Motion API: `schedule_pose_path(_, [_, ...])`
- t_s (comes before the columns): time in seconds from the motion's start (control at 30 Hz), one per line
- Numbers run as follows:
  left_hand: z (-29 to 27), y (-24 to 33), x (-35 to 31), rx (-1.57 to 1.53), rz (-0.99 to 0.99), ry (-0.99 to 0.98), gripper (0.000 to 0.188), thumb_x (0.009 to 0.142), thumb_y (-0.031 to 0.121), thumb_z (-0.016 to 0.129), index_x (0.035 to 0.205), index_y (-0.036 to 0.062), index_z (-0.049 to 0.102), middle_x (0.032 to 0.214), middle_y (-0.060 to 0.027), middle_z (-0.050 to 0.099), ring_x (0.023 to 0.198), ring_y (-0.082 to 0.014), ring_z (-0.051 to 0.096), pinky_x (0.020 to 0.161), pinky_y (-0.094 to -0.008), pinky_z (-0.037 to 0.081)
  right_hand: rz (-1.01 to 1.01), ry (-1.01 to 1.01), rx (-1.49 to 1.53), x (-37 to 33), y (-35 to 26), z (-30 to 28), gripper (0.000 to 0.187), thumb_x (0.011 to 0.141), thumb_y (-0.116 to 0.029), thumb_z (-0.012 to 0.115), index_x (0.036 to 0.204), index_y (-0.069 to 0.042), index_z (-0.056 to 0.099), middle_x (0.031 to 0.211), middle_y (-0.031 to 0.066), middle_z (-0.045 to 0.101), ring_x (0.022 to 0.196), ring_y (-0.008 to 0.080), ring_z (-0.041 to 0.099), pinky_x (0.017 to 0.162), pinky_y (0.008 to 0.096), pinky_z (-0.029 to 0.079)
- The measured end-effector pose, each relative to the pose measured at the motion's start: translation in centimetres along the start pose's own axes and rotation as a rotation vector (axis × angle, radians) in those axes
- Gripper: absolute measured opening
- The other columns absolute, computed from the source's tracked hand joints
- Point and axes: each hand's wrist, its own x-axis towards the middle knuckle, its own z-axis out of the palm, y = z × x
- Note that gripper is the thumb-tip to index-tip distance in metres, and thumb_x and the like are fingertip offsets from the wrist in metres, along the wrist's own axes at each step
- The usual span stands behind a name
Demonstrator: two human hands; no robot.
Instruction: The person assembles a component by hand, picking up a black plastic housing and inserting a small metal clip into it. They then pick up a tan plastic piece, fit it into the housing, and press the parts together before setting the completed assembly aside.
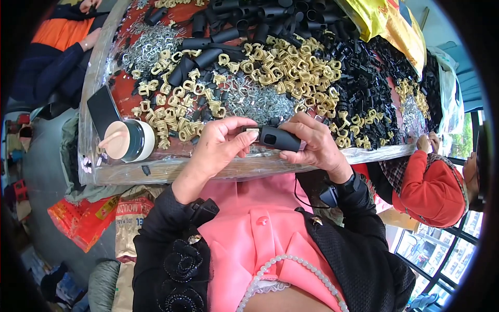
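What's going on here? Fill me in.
The person's right hand grips a black tube over the table's near edge; the left hand is at its other end, its exact hold unclear. Gold clips, silver bits and black parts lie heaped beyond. Someone in red is at the right.

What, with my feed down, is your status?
Right hand: gripping black tube. Left hand: pinching small pale piece at tube's end. Gold clips heaped beyond, not blocking.

In front of me: red tabletop (pixel 121 89), wood rim (pixel 176 167), plastic film (pixel 236 169) over the near edge. Near left: dark phone (pixel 104 110), lidded jar (pixel 141 141). Middle: gold clips (pixel 299 65), silver metal bits (pixel 262 105). Far: black tubes (pixel 225 35). Right: small black parts (pixel 364 78).
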Motion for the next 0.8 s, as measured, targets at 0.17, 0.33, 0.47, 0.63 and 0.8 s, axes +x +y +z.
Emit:
schedule_pose_path(0.17, [0.7, 0.3, -0.7, -0.032, -0.076, -0.074, 0.025, 0.078, 0.011, 0.060, 0.099, -0.0017, 0.055, 0.068, -0.0016, 0.056, 0.053, -0.0041, 0.049, 0.049, -0.0169, 0.041, 0.006, -0.072, 0.078, -0.6, -0.2, 0.0, 0.041, 0.066, -0.028, 0.069, 0.093, 0.001, 0.056, 0.079, 0.0104, 0.051, 0.070, 0.0242, 0.053, 0.061, 0.0310, 0.044])
schedule_pose_path(0.33, [1.0, 0.1, -1.1, 0.007, -0.065, -0.038, 0.030, 0.078, 0.012, 0.060, 0.104, -0.0026, 0.054, 0.073, -0.0026, 0.057, 0.057, -0.0051, 0.051, 0.053, -0.0174, 0.043, 0.000, 0.037, 0.107, -1.4, -0.6, 1.3, 0.041, 0.066, -0.027, 0.067, 0.095, -0.001, 0.056, 0.077, 0.0106, 0.049, 0.069, 0.0259, 0.052, 0.061, 0.0328, 0.043])
schedule_pose_path(0.47, [1.1, -0.1, -1.4, -0.009, -0.019, -0.014, 0.042, 0.078, 0.009, 0.060, 0.115, -0.0030, 0.045, 0.086, -0.0053, 0.057, 0.069, -0.0069, 0.053, 0.062, -0.0191, 0.045, 0.056, 0.080, 0.134, -1.3, -1.0, 2.1, 0.042, 0.068, -0.029, 0.067, 0.095, 0.001, 0.055, 0.078, 0.0117, 0.050, 0.069, 0.0248, 0.052, 0.062, 0.0319, 0.043])
schedule_pose_path(0.63, [0.9, -1.1, -1.1, -0.026, 0.060, -0.026, 0.060, 0.076, 0.005, 0.062, 0.126, -0.0031, 0.030, 0.099, -0.0068, 0.054, 0.085, -0.0081, 0.051, 0.074, -0.0201, 0.043, 0.083, 0.047, 0.098, -1.3, -0.7, 2.4, 0.041, 0.070, -0.029, 0.066, 0.097, 0.001, 0.055, 0.081, 0.0120, 0.050, 0.072, 0.0247, 0.053, 0.065, 0.0319, 0.043])
schedule_pose_path(0.8, [0.8, -0.7, -1.0, -0.058, 0.009, -0.044, 0.063, 0.072, 0.002, 0.064, 0.125, -0.0040, 0.031, 0.105, -0.0077, 0.051, 0.092, -0.0113, 0.049, 0.080, -0.0238, 0.041, 0.010, 0.012, 0.133, -0.8, -0.2, 2.3, 0.056, 0.068, -0.038, 0.064, 0.108, -0.001, 0.050, 0.091, 0.0134, 0.049, 0.086, 0.0284, 0.050, 0.076, 0.0364, 0.040])
